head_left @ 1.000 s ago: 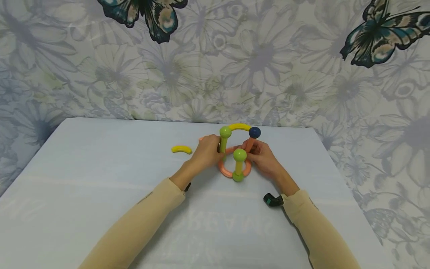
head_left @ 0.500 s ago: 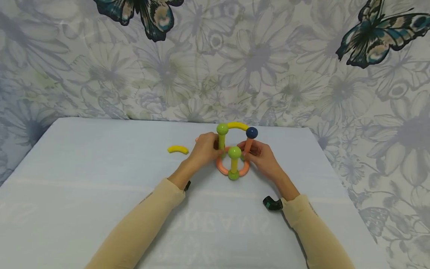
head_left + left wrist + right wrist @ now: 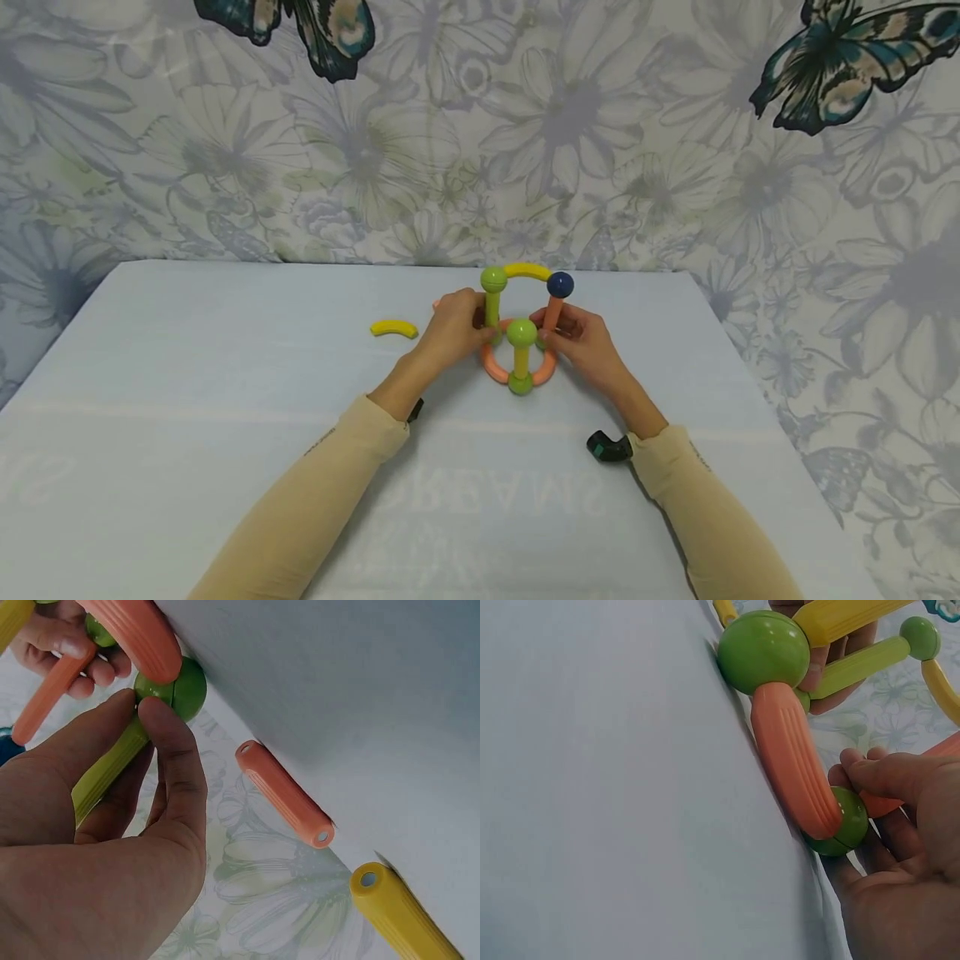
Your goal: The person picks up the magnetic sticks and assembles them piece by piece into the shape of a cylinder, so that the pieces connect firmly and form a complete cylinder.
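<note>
My left hand [image 3: 459, 327] pinches the lower end of an upright light-green magnetic stick [image 3: 112, 771], thumb and forefinger right at its green ball [image 3: 190, 688]. My right hand [image 3: 585, 343] holds the foot of an orange magnetic stick [image 3: 552, 313], its fingers around the green ball [image 3: 849, 821] there. Curved orange sticks [image 3: 791, 754] link the base balls into a ring. At the front stands a yellow stick [image 3: 521, 361] topped by a green ball [image 3: 522, 332]. Across the top, a curved yellow stick [image 3: 527, 270] joins another green ball [image 3: 493, 279] to a dark blue ball [image 3: 560, 284].
Left of the structure, a loose curved yellow stick [image 3: 393, 328] lies on the white table [image 3: 225, 358]. A loose orange stick [image 3: 285, 793] lies beyond my left hand, mostly hidden in the head view. The flowered wall [image 3: 420, 167] rises behind the table's far edge.
Both hands keep their hold on the structure. Its front post has shifted slightly left relative to the top balls, and the green ball by my right fingers has come into sight. The head view has moved slightly.
</note>
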`<action>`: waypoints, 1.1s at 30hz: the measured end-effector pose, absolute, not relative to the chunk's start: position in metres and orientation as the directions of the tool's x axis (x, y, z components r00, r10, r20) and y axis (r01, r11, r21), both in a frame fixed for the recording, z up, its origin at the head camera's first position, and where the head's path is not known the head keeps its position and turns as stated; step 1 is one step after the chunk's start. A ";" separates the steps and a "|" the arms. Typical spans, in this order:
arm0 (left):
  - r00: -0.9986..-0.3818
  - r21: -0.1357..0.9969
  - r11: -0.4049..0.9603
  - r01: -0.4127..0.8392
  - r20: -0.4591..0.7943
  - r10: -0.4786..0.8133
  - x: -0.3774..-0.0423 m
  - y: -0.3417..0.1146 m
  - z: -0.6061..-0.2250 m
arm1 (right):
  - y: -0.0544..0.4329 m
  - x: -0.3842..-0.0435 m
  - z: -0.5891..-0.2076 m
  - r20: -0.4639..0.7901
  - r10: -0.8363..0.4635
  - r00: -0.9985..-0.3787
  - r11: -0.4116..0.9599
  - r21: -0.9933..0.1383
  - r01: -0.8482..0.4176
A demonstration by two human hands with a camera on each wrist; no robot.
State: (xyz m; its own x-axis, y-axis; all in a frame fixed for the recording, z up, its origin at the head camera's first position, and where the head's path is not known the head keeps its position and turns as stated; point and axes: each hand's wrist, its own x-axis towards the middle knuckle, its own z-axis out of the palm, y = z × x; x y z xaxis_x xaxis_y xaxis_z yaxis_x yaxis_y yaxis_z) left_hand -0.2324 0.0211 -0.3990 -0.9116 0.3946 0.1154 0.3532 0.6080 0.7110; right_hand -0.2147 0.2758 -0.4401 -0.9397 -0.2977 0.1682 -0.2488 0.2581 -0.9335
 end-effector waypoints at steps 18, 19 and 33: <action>-0.919 0.423 0.869 0.257 -0.171 0.355 -0.243 -0.072 -0.356 | 0.274 -0.213 -0.441 0.146 -0.273 -0.951 0.224 -0.952 -0.210; -0.916 0.411 0.876 0.252 -0.192 0.353 -0.244 -0.073 -0.359 | 0.274 -0.213 -0.441 0.146 -0.271 -0.952 0.224 -0.952 -0.210; -0.918 0.732 0.651 0.200 -0.092 0.385 -0.246 -0.072 -0.353 | 0.275 -0.213 -0.442 0.156 -0.268 -0.951 0.232 -0.947 -0.220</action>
